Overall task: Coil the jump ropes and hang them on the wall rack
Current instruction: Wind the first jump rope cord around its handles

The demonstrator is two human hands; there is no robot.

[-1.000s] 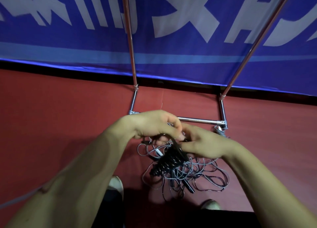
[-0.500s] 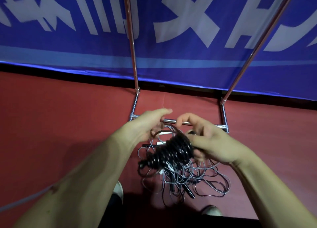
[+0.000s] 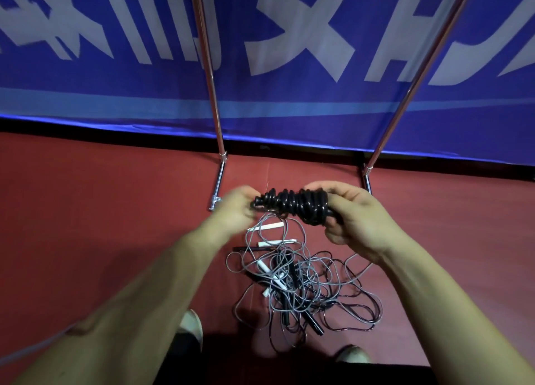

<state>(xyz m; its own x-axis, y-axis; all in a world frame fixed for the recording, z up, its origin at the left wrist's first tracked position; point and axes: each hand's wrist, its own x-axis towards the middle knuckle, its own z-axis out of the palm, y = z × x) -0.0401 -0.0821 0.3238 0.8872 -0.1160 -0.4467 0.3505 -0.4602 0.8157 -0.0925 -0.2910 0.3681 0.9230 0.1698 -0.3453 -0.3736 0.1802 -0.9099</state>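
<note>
Right hand [image 3: 357, 221]: fingers and thumb curled round the thick end of the coiled black rope [image 3: 292, 205].
Left hand [image 3: 231, 209]: blurred by motion; appears to pinch the narrow end of the same bundle.
Hand spacing: apart, with the bundle spanning the gap between them.
Bundle position: held roughly level in the air, above the loose rope pile [image 3: 304, 286] and in front of the rack [image 3: 215, 118].
Handling (judged): light and flexible. The glossy sheath is probably slippery, and the wraps are likely to spring loose if released.
Grip point (judged): clamp across the wraps at the thick end, not on a single strand.
Pile: grey and black cords with white and black handles, tangled on the red floor [image 3: 86, 211].
Rack: two metal uprights against the blue banner [image 3: 318, 109]; the hanging part is out of frame.
</note>
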